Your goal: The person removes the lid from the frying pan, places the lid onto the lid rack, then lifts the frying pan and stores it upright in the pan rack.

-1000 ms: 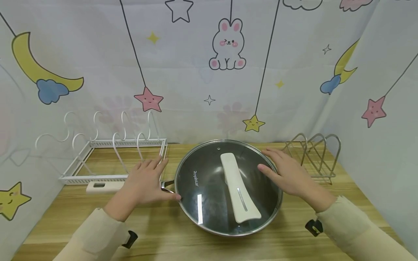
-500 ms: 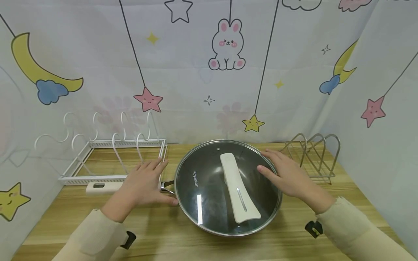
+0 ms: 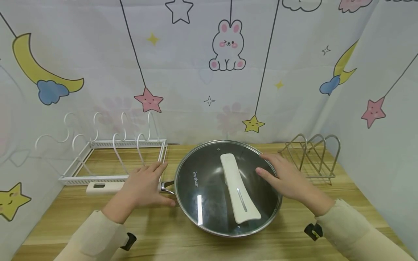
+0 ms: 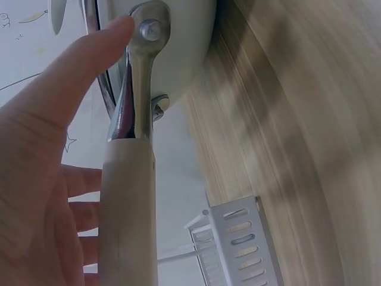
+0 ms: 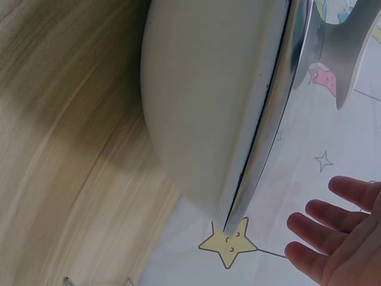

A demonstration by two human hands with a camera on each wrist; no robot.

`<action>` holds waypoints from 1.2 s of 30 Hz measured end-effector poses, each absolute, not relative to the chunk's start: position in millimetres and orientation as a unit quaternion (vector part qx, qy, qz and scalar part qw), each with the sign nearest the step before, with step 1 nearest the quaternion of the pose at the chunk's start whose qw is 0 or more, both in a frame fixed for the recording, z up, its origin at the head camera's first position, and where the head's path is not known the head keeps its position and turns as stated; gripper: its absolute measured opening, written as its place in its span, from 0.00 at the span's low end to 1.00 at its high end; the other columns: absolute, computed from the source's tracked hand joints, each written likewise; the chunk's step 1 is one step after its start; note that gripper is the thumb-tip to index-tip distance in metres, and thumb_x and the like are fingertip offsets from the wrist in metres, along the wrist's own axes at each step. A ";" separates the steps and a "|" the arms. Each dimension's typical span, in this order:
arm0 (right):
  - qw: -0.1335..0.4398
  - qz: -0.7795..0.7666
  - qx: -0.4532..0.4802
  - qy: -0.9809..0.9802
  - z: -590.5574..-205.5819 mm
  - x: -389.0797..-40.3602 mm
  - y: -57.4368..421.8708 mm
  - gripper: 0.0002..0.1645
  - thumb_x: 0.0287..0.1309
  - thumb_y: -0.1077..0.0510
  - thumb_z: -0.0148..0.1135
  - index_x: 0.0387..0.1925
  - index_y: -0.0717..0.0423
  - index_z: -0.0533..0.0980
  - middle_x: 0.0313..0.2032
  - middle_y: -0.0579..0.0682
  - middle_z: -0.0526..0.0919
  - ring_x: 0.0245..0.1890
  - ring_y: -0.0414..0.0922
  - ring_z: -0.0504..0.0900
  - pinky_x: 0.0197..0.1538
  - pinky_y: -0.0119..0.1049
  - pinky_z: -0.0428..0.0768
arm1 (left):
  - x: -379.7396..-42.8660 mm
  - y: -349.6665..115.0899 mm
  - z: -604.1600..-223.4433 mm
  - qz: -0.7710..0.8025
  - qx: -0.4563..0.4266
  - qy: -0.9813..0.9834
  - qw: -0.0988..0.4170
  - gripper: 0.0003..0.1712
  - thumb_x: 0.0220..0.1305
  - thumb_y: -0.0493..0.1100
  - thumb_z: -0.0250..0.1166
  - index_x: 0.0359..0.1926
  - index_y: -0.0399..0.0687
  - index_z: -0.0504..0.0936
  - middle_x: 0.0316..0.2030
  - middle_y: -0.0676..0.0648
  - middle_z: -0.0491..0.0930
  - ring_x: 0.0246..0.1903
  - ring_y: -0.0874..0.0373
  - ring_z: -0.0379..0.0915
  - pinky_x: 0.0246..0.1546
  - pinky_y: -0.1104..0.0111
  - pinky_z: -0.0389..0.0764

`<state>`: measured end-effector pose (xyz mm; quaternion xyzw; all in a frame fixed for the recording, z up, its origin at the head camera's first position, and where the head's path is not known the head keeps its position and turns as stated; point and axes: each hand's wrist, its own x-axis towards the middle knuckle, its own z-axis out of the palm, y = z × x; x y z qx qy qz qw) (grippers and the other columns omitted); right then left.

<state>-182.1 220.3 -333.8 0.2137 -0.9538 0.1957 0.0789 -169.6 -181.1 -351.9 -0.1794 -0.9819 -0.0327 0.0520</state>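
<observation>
Wooden tabletop (image 3: 169,239), cartoon backdrop (image 3: 186,65); left grip (image 3: 141,186) and right grip (image 3: 287,177) uncurled at the pan (image 5: 199,107).

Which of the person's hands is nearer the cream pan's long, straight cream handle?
Left. The left hand is over the handle, covering part of it in the head view. The right hand is near the opposite edge of the round silver-rimmed glass lid.

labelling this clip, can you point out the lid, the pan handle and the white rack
Lid (image 3: 212,181): head view, dark glass near the middle
Pan handle (image 4: 128,208): left wrist view, pale shaft
White rack (image 3: 94,178): head view, front rail
</observation>
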 end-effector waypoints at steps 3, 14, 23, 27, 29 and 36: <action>0.073 0.207 0.211 -0.953 -333.5 -180.8 219.0 0.34 0.66 0.40 0.49 0.63 0.59 0.66 0.62 0.60 0.70 0.63 0.59 0.67 0.62 0.59 0.66 | -169.6 -181.6 -353.1 -0.030 -0.179 -0.982 0.049 0.71 0.26 0.79 0.68 0.68 0.43 0.62 0.62 0.37 0.70 0.56 0.35 0.70 0.56 0.43 0.69; 0.054 0.256 0.198 -0.945 -332.3 -175.9 211.6 0.32 0.67 0.41 0.49 0.62 0.59 0.68 0.60 0.60 0.73 0.63 0.59 0.68 0.61 0.59 0.66 | -171.9 -182.5 -359.7 -0.009 -0.181 -0.982 0.042 0.70 0.26 0.76 0.70 0.68 0.42 0.62 0.62 0.36 0.70 0.56 0.34 0.69 0.54 0.42 0.71; 0.056 0.278 0.186 -0.941 -333.9 -172.0 207.9 0.28 0.66 0.44 0.52 0.59 0.58 0.72 0.52 0.58 0.80 0.52 0.55 0.77 0.52 0.54 0.75 | -171.8 -180.4 -361.2 0.004 -0.185 -0.982 0.039 0.68 0.28 0.72 0.73 0.68 0.41 0.62 0.61 0.35 0.70 0.58 0.35 0.68 0.54 0.41 0.70; 0.047 0.304 0.189 -0.933 -334.4 -170.3 205.3 0.26 0.66 0.46 0.53 0.57 0.59 0.73 0.47 0.54 0.82 0.47 0.51 0.79 0.50 0.51 0.77 | -171.5 -179.1 -361.7 0.009 -0.186 -0.982 0.033 0.67 0.29 0.71 0.74 0.68 0.41 0.61 0.61 0.35 0.70 0.57 0.34 0.69 0.54 0.41 0.70; 0.039 0.319 0.188 -0.928 -334.4 -169.0 204.0 0.26 0.66 0.46 0.53 0.56 0.60 0.73 0.48 0.54 0.81 0.47 0.49 0.80 0.49 0.49 0.78 | -171.4 -178.6 -362.3 0.011 -0.186 -0.982 0.032 0.67 0.29 0.70 0.74 0.68 0.41 0.61 0.60 0.34 0.71 0.56 0.34 0.69 0.53 0.41 0.71; 0.011 0.357 0.175 -0.918 -334.3 -165.4 201.5 0.27 0.67 0.45 0.51 0.56 0.60 0.73 0.50 0.54 0.81 0.48 0.47 0.80 0.49 0.43 0.79 | -172.1 -178.2 -364.3 0.013 -0.183 -0.983 0.029 0.63 0.33 0.66 0.75 0.68 0.41 0.61 0.57 0.34 0.73 0.53 0.34 0.72 0.52 0.42 0.72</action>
